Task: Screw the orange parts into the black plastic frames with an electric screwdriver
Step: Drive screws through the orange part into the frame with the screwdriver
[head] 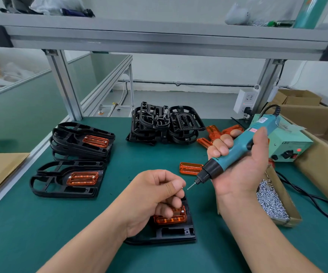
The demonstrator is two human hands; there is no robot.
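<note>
Pinching a screw, the left grip holds it near the screwdriver, grasped by the right grip, likely for loading.

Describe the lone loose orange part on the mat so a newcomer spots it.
On the green mat, find the teal electric screwdriver in the right hand. Left of its black nose lies one orange part, flat. Unlike the others, it sits alone, neither in a black frame nor in the far pile.
</note>
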